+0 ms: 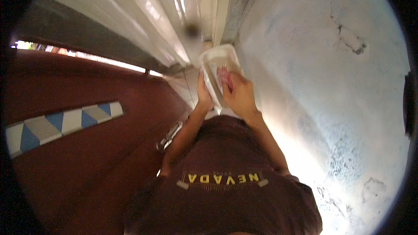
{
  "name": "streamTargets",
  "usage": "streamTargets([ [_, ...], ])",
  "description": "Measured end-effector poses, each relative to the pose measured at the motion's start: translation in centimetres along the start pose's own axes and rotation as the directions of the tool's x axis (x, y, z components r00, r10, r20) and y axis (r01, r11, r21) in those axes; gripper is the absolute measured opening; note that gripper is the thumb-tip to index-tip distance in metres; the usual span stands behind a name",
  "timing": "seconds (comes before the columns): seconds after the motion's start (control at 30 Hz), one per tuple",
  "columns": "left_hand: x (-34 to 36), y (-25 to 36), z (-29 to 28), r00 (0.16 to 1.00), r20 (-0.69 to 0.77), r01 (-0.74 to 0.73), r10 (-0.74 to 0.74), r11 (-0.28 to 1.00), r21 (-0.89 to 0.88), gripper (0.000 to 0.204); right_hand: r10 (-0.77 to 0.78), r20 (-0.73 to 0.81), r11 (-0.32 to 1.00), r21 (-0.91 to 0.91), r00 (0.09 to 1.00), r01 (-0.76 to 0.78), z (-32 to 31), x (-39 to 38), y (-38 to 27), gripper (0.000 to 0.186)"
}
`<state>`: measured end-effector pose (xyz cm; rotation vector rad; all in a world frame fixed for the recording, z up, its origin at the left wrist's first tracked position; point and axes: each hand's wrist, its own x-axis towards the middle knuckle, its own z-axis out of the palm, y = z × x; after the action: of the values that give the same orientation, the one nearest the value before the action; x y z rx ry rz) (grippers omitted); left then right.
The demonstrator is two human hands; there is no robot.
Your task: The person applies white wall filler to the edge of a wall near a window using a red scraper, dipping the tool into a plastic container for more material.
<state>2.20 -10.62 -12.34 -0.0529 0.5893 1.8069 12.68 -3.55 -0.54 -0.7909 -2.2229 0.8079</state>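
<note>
A white rectangular plastic container point(221, 50) is held in front of me, over my dark shirt point(217, 148). My left hand point(203, 90) grips its left side, fingers along the outer wall. My right hand point(239, 95) reaches into it from the right, closed on a red, brush-like object point(221, 73) against the inside of the container. The fingertips are partly hidden, and the contents are too blurred to make out.
A reddish-brown door-like panel point(65, 82) with a patterned blue, white and grey strip point(75, 119) fills the left, with a metal fitting point(170, 135). A pale, cracked wall point(331, 82) rises on the right. Whitish hanging sheets point(152, 13) stand ahead, above pale floor tiles point(183, 85).
</note>
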Motion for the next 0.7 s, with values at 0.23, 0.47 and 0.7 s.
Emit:
streamTargets([
  [0.23,-0.2,0.3,0.8,0.998,-0.010,-0.066,0.066,0.997,-0.039,0.057,0.111,0.120,0.992,0.050,0.987,-0.118,-0.4,-0.5,0.1,0.020],
  [0.47,-0.8,-0.2,0.9,0.988,-0.018,-0.153,0.156,0.981,0.123,0.055,0.111,0.164,0.993,0.032,0.980,-0.117,-0.7,-0.9,-0.5,0.021],
  [0.7,-1.3,0.9,1.8,0.986,0.092,-0.146,0.142,0.989,0.036,0.060,0.303,0.107,0.923,0.216,0.947,-0.319,-3.6,-0.9,0.4,0.018],
])
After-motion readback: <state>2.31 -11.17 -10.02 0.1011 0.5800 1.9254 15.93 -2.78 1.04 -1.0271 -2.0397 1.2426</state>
